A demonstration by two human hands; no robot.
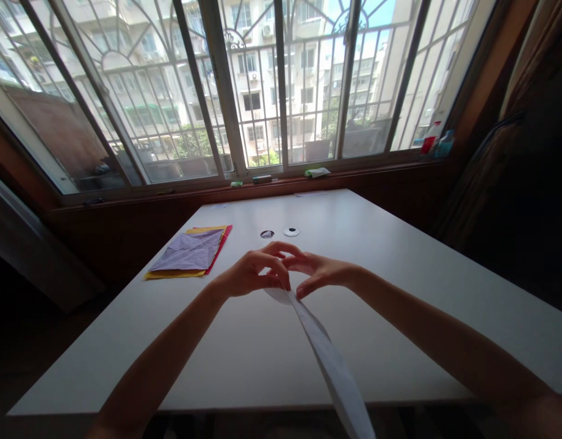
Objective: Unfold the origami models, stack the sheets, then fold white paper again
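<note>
1. Head view: one white paper strip (324, 353), pinched at its far end by left hand (253, 273) and right hand (318, 272), fingertips meeting.
2. One coloured paper stack (189, 253) lies left; two small round discs (279, 233) beyond.
3. The white table (422, 292) has bare room right; the strip overhangs its near edge.

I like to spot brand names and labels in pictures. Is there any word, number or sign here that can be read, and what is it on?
None can be read.
Red-and-white bottle on the window ledge: its label is too small and blurred.
Blue bottle beside it: no legible print.
Paper strip held by the left hand and right hand: plain, no writing.
Coloured paper sheets on the white table: no writing visible.
</note>
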